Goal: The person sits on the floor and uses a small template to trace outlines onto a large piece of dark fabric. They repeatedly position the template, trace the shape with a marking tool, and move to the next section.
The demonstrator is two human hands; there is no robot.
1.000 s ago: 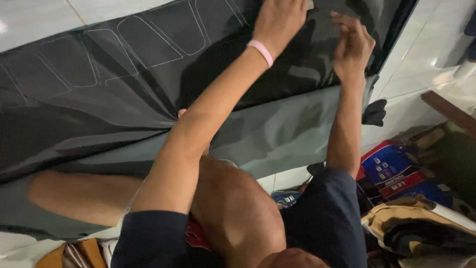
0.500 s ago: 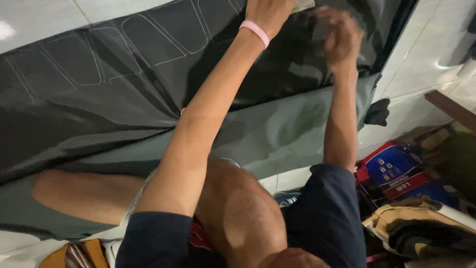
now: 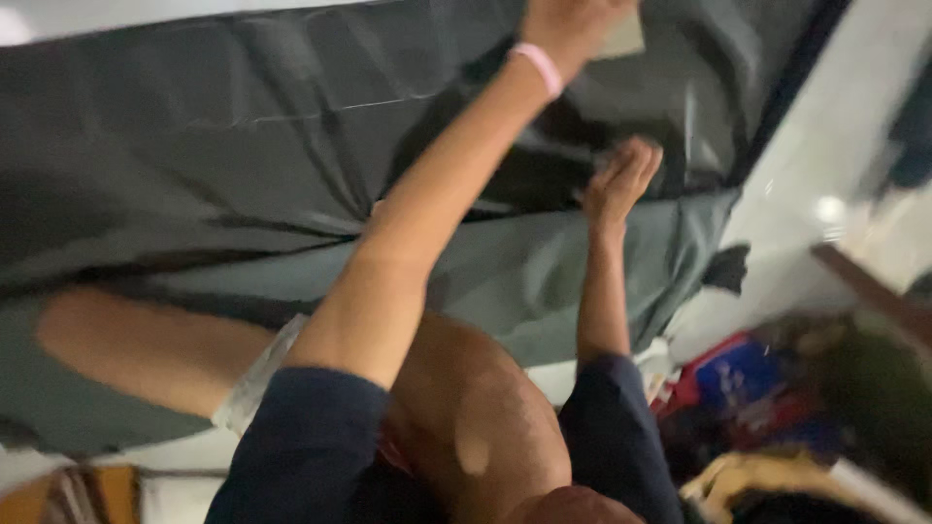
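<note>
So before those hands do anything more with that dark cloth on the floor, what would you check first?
1. Left hand on the dark fabric: ok, at the top edge of view.
2. Pale flat piece by that hand: cannot tell whether it is gripped.
3. Right hand on the fabric: ok, fingers spread.
4. Fabric lying flat: not ok, folds show.
5. Chalk line visible: ok, faint.
6. Sharp view: not ok, blurred.

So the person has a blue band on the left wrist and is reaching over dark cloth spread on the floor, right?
Not quite: the wristband is pink, not blue, as the head view shows. The rest holds: it sits on the wrist of the left hand, which reaches over the dark cloth spread on the floor.
</note>
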